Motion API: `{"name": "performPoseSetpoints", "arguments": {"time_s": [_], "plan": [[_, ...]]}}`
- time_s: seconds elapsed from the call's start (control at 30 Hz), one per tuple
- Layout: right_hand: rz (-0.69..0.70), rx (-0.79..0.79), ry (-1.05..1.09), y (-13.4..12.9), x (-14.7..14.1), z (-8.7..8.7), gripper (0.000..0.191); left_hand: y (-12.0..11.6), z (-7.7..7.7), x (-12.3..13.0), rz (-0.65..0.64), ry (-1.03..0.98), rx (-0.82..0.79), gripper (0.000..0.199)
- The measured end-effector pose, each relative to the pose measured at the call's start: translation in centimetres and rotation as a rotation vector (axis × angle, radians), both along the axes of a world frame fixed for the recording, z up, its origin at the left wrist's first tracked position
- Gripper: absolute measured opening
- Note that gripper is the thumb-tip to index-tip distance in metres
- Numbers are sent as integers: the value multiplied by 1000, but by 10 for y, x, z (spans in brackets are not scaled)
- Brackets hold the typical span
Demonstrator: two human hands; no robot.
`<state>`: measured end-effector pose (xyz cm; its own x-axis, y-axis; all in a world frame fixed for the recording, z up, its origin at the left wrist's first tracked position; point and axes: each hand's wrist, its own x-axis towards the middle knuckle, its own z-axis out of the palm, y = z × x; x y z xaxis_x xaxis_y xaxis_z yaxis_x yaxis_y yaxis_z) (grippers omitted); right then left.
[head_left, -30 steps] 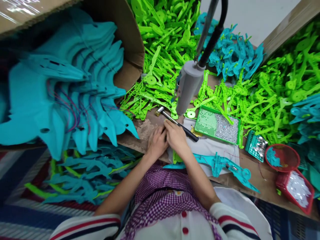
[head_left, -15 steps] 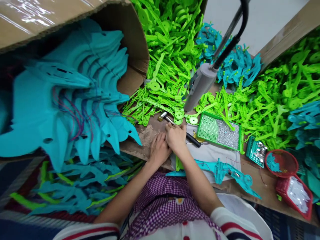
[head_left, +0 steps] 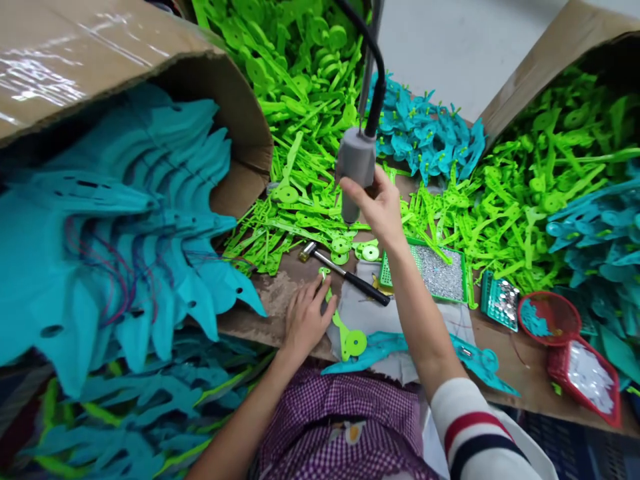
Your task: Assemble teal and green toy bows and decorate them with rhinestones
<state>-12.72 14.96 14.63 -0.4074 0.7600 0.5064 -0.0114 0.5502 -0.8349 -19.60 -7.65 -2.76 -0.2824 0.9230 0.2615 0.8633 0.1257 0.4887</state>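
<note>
A hanging grey electric screwdriver (head_left: 356, 160) points tip-down over the bench, and my right hand (head_left: 383, 210) grips its lower body, thumb on the near side and fingers behind. My left hand (head_left: 309, 319) rests on the bench with thumb and fingertips against a light-green plastic arm (head_left: 345, 330). A small metal piece, perhaps a screw, shows at the arm's far end. Its round end lies nearest me, beside a blue plastic piece (head_left: 375, 353) that my right forearm partly covers. Just beyond my left hand lies a hammer (head_left: 367, 288) with a black handle.
Green parts (head_left: 310, 160) are heaped behind, blue parts (head_left: 425, 133) farther back. A green tray (head_left: 466, 273) of small metal pieces sits right of centre, near a red basket (head_left: 575, 310). At left, a cardboard box (head_left: 250, 127) holds stacked blue shells (head_left: 165, 153).
My right hand has left my left hand and risen to grip the screwdriver. The green arm and hammer now show more fully. The view has shifted slightly.
</note>
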Motion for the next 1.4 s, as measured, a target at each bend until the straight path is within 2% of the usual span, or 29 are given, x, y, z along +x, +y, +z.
{"name": "performPoseSetpoints", "arguments": {"time_s": [0.07, 0.2, 0.37, 0.53, 0.8, 1.0, 1.17, 1.27, 1.4], "plan": [[-24, -102, 49, 0, 6, -6, 45, 0, 0, -1, -3, 6, 6, 52], [-156, -291, 124, -1, 44, -27, 39, 0, -2, -1, -6, 2, 4, 54], [-275, -370, 203, 15, 78, -55, 43, 0, -7, -3, -7, -6, 36, 58], [-285, -384, 258, 19, 80, -74, 44, 0, -9, -3, -18, -3, 36, 58], [-300, -401, 279, 21, 80, -89, 47, 1, -7, -2, -4, 1, 25, 57], [-280, -410, 278, 23, 81, -92, 47, 0, -6, -2, -7, -7, 7, 55], [-253, -405, 318, 25, 82, -87, 49, 0, -4, -1, -3, 2, 1, 53], [-278, -388, 353, 24, 87, -77, 52, 0, -4, -1, -4, 6, 0, 52], [-304, -375, 395, 10, 89, -50, 59, 1, -2, 0, 12, 11, 14, 51]]}}
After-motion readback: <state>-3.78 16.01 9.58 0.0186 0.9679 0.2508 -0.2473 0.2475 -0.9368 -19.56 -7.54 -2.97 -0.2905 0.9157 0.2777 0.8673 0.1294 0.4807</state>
